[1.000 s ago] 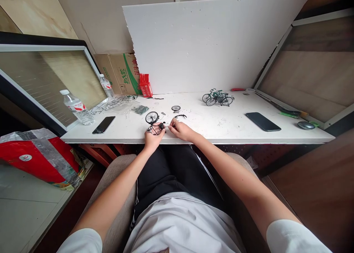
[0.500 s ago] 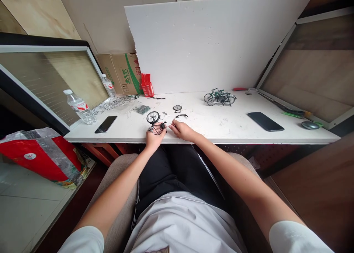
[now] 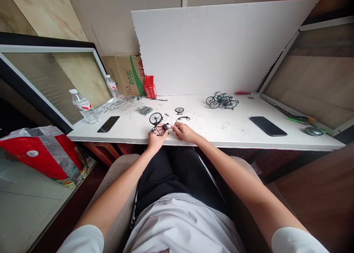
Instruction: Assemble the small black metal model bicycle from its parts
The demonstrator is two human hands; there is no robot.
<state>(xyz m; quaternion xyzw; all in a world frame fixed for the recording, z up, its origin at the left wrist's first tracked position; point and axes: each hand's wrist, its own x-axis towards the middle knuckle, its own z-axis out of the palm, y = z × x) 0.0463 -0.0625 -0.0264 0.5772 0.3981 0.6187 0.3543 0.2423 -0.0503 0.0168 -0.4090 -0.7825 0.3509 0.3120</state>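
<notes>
My left grip (image 3: 155,141) is closed around a partly built model bicycle (image 3: 156,118) near the front edge of the tabletop (image 3: 215,135), its one visible wheel pointing away from me. My right grip (image 3: 188,133) is pinched on a thin, pale piece (image 3: 170,127) — its near end reaches a dark round part (image 3: 165,127) on the model, so both hands meet at one spot. What that end is doing there, I cannot tell.

Counting what lies about: one loose wheel (image 3: 179,109) and one curved black piece (image 3: 183,117), both just beyond my hands; at least two model bicycles (image 3: 222,103) standing farther back, overlapping; two phones (image 3: 108,124) (image 3: 268,126), one on each side; two water bottles (image 3: 87,110) (image 3: 112,87) to the left — and one red box (image 3: 150,88) by the upright white board (image 3: 210,46).
</notes>
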